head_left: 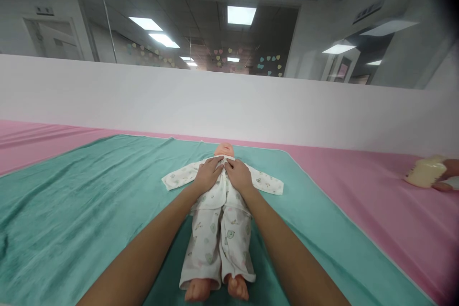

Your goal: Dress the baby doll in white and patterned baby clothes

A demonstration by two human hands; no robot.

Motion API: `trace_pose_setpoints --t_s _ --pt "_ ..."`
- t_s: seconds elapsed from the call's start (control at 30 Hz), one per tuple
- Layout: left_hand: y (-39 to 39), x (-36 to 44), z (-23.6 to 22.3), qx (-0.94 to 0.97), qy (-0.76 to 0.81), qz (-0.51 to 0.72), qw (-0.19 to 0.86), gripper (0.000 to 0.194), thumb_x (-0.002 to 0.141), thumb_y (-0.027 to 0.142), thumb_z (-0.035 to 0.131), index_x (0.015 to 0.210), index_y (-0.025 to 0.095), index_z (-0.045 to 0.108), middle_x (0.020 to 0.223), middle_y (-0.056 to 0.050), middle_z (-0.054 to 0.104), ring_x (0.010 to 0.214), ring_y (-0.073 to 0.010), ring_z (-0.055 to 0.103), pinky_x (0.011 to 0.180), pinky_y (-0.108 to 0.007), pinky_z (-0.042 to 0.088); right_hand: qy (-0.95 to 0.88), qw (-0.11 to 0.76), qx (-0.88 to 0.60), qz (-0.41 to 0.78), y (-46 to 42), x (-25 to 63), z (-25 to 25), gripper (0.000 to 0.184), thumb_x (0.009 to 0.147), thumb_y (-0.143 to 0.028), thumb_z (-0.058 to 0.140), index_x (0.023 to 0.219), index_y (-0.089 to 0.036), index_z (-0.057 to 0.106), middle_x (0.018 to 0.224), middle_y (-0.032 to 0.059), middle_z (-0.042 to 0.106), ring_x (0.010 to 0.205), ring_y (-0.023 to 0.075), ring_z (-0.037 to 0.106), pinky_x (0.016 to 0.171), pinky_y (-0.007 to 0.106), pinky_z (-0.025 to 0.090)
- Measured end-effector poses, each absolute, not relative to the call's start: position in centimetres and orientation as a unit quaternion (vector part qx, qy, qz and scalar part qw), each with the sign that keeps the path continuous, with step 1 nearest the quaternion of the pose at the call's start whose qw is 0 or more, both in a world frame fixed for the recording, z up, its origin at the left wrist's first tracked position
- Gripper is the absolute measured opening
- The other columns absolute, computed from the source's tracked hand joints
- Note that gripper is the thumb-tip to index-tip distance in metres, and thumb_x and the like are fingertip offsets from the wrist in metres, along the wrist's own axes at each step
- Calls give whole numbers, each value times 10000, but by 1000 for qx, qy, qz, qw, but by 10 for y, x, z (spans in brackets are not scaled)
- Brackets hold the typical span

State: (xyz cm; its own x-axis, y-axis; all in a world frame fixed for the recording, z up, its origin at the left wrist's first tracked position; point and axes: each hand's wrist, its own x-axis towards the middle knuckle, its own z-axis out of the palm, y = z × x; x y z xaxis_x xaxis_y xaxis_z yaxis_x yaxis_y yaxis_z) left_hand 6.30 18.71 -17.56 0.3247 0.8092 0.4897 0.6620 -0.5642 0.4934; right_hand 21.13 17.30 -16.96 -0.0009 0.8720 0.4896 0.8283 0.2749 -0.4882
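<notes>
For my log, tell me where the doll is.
In the head view, the doll lies at lower centre on the teal cloth, with the left hand and right hand on its white top.

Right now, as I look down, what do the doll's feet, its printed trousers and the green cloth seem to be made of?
Doll's feet: probably vinyl or another plastic, smooth, with moulded toes.
Printed trousers: likely cotton or a blend, matte, with soft creases.
Green cloth: perhaps plush or fleece, matte, in loose folds; the exact fibre cannot be told.
</notes>
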Motion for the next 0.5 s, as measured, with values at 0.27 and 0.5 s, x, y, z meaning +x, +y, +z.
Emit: trace_pose_setpoints --t_s 0.27,0.5 --pt "184 61 -175 802 434 396 108 375 888 382 373 1215 258 507 1286 -26 520 1210 -200 416 1014 -384 313 -658 455 -600 33 164 207 -171 256 864 -343 368 735 -210 545 771 6 558 706 139 464 615 246 281" --pt "183 61 -173 794 409 426 145 215 850 333 445 956 249 612 1235 -13 557 1187 -199 438 1019 -392 326 -668 449 -557 205 172 224 -163 236 770 -405 431 666 -197 467 654 -32 507 639 128 465 592 237 320"
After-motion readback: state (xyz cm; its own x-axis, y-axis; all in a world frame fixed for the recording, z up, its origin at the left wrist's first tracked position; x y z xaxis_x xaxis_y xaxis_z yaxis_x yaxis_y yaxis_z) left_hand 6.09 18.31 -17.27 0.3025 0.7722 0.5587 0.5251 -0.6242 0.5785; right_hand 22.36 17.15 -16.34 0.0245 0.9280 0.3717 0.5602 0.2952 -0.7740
